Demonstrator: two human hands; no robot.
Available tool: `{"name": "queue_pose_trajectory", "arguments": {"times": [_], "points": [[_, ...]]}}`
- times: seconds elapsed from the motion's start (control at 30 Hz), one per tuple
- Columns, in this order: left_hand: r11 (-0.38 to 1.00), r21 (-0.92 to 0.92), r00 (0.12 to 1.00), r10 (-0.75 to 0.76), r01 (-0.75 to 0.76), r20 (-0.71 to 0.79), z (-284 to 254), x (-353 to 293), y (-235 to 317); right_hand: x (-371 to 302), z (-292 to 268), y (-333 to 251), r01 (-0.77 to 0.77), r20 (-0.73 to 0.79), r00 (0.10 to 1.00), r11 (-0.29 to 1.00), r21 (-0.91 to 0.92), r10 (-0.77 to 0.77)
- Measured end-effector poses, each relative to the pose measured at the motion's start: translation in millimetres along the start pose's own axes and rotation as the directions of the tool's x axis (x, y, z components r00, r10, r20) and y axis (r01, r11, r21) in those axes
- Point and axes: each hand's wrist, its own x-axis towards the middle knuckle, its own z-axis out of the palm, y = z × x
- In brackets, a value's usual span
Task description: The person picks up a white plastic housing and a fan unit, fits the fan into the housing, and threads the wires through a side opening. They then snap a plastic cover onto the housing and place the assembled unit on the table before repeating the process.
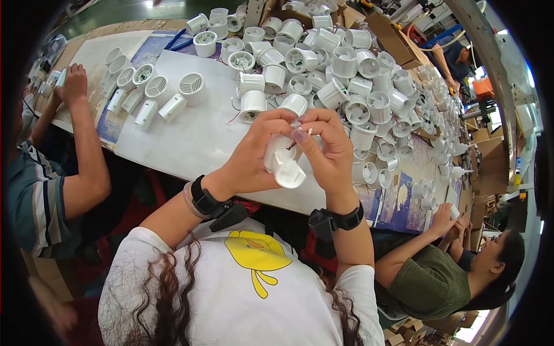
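Both hands meet over the near edge of the table, around a white plastic housing (288, 173) with thin dark and red wires (292, 145) coming out of it. My left hand (259, 147) is curled round the housing's left side, its fingertips pinched at the top. From the right, my right hand (326, 144) pinches a small pale part (296, 124) at the wires' upper end; what that part is cannot be made out. Just beyond my fingers lies another white cylindrical housing (295, 104). Each wrist wears a black strap with a small box.
A large heap of white cylindrical housings (346, 63) covers the far middle and right. Several grilled housings (191, 84) and small white blocks (172, 108) stand on the white board (190, 138) at left. Co-workers sit at the left (86, 167) and right (433, 277).
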Motion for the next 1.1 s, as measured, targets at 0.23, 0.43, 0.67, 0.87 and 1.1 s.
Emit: {"name": "queue_pose_trajectory", "arguments": {"times": [0.23,0.43,0.67,0.87,1.1], "points": [[0.909,-0.384,0.983,-0.183,0.161,-0.023,3,-9,-2,3,-12,8,-0.147,0.196,0.977,0.933,0.327,0.085],[0.946,-0.295,0.989,-0.144,0.13,-0.025,2,-7,-2,-4,4,15,-0.145,0.128,0.987,0.888,0.435,0.098],[0.958,-0.239,0.983,-0.175,0.158,-0.05,21,-1,7,-6,7,25,-0.167,0.164,0.981,0.889,0.426,0.105],[0.907,-0.157,0.92,-0.389,0.391,0.049,23,-4,10,-3,3,27,-0.285,0.186,0.957,0.832,0.476,0.222],[0.927,-0.039,0.928,-0.373,0.373,0.0,27,-3,12,-5,4,26,-0.312,0.164,0.95,0.833,0.457,0.266]]}}
